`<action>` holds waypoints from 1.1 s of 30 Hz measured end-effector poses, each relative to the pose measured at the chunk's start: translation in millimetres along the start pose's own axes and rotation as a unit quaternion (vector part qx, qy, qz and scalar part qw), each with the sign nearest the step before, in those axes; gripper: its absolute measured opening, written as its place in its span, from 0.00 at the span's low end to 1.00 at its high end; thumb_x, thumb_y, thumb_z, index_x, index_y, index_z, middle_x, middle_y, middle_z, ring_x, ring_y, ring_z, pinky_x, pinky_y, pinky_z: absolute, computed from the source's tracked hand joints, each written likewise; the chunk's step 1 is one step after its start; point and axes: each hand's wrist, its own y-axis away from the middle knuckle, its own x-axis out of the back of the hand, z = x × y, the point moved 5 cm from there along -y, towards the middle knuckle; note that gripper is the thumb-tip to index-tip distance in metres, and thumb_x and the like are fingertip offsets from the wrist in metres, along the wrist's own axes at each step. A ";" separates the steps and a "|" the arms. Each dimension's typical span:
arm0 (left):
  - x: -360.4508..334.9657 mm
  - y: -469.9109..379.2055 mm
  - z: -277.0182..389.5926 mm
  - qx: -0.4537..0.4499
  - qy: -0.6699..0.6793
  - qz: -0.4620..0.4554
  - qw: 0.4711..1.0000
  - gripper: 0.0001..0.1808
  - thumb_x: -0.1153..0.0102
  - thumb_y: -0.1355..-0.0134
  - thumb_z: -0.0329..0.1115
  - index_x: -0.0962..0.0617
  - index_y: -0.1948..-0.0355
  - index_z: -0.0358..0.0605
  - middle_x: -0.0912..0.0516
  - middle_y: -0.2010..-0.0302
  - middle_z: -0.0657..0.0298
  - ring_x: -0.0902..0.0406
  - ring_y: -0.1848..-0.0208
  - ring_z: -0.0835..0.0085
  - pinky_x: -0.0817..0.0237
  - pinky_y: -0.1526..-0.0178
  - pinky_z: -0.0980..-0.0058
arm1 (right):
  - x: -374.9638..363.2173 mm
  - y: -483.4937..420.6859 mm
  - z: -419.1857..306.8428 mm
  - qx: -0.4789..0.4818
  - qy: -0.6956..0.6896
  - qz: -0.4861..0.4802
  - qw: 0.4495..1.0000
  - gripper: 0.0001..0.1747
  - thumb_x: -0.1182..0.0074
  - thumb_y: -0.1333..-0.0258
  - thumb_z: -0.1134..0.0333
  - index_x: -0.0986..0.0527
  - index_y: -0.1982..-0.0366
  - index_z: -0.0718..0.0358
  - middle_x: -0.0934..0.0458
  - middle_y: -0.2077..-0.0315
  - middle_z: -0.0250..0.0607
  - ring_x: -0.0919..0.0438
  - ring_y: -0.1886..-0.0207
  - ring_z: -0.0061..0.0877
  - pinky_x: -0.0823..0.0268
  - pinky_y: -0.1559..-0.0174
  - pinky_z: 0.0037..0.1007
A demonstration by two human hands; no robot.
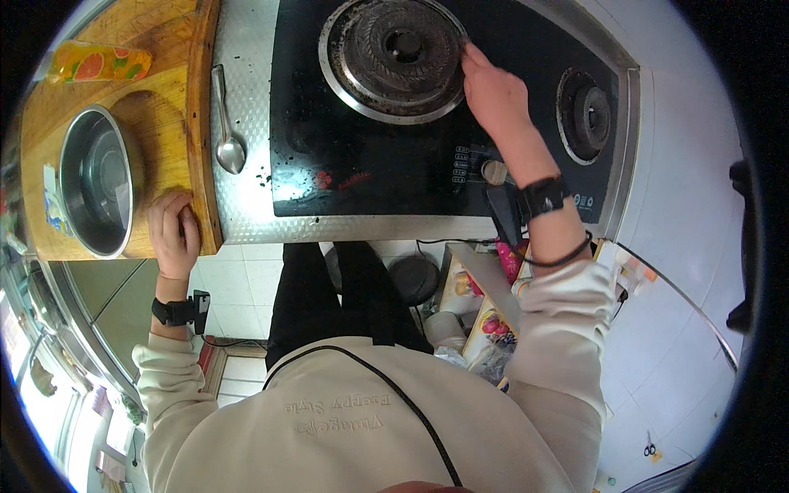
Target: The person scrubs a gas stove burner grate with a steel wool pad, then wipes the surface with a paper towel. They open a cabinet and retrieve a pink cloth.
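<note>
My left hand (171,233) rests on the front edge of a wooden board (166,148), fingers curled together and nothing seen in them. Just beside it, a round stainless steel bowl (95,182) sits on the board. My right hand (498,92) reaches over a black glass gas hob (370,160). Its fingertips meet the right side of the large burner (400,68), near the metal ring; whether they grip a part of it cannot be made out. A metal spoon (228,138) lies on the steel strip left of the hob.
A fruit-patterned bottle (98,63) lies on the board behind the bowl. Right of my forearm is a smaller burner (588,117), and below my wrist a round control knob (494,172). Food debris dots the steel counter (246,225). Shelves with packages (487,308) stand below.
</note>
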 end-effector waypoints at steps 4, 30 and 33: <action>0.4 -0.7 1.0 -0.004 -0.009 0.000 1.000 0.13 0.47 0.41 0.17 0.22 0.56 0.37 0.20 0.53 0.51 0.24 0.52 0.51 0.33 0.48 0.62 | -0.4 5.0 0.4 0.002 0.002 -0.023 1.000 0.17 0.52 0.38 0.71 0.23 0.48 0.61 0.28 0.37 0.35 0.15 0.65 0.39 0.21 0.64 0.38; 0.6 -0.5 -0.6 0.003 0.009 0.013 1.000 0.13 0.46 0.42 0.17 0.22 0.56 0.36 0.20 0.54 0.51 0.24 0.52 0.51 0.32 0.49 0.60 | 6.9 38.3 -6.4 0.023 -0.024 -0.054 0.998 0.24 0.50 0.39 0.71 0.27 0.40 0.57 0.30 0.35 0.31 0.14 0.63 0.36 0.20 0.64 0.35; 0.7 -0.8 -0.3 0.006 0.004 0.011 1.000 0.13 0.46 0.42 0.17 0.22 0.56 0.36 0.20 0.54 0.51 0.24 0.52 0.51 0.32 0.49 0.60 | 1.2 8.4 8.7 0.010 -0.012 -0.067 0.998 0.24 0.50 0.38 0.71 0.27 0.40 0.53 0.31 0.34 0.28 0.14 0.61 0.38 0.20 0.62 0.37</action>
